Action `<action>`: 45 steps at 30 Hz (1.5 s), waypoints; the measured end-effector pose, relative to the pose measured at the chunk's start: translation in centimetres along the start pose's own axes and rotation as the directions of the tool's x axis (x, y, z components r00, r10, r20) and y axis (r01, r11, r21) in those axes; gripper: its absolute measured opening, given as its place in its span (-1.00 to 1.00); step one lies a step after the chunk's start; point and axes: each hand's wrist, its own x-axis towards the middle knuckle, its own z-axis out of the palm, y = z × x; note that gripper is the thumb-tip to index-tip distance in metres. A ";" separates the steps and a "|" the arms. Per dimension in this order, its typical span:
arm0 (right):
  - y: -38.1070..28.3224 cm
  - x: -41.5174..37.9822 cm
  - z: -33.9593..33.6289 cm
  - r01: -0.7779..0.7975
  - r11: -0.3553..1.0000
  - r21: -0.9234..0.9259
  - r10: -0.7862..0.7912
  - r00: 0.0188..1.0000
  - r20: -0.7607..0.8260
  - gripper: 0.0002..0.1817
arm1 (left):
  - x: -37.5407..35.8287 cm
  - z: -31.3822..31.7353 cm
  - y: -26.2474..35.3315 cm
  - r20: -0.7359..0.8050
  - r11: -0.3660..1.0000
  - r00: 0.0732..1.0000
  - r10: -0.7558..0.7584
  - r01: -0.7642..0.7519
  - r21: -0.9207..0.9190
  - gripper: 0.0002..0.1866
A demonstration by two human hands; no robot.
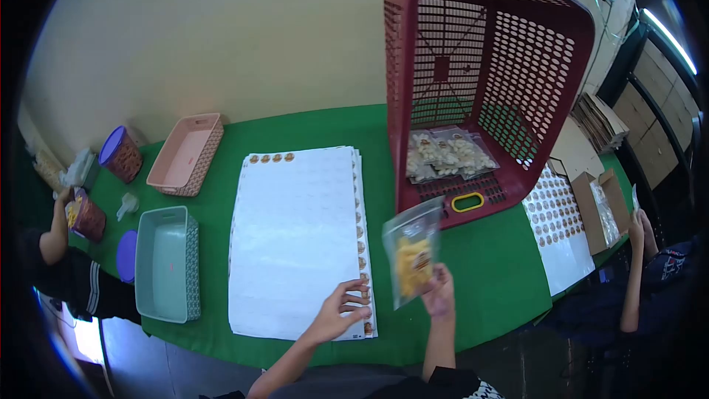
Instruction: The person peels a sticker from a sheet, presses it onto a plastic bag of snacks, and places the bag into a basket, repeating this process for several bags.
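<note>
My right hand (441,292) grips the lower right side of a clear zip bag (413,255), upright above the green table. Yellow snack pieces fill the bag's lower part, and a round brown label shows on its front. My left hand (342,312) is at the lower right of a stack of large white sheets (295,236), fingers apart and slightly bent. Its fingertips are close to a column of round brown stickers along the sheets' right edge; whether they touch cannot be made out. A short row of similar stickers (272,157) remains on the top sheet's upper left corner.
A maroon crate (399,103) lies on its side, several filled bags (450,154) inside. Left are a pink basket (159,181), a green basket (166,314) and purple-lidded jars (122,159). People work at both ends; a box (591,214) and sticker sheet (557,251) are right.
</note>
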 end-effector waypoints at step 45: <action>-5.6 28.3 -3.8 -0.407 -0.580 -0.705 -0.096 0.894 -0.437 0.00 | 0.6 -2.1 0.2 -0.428 0.978 0.904 0.017 -0.104 -0.181 -0.68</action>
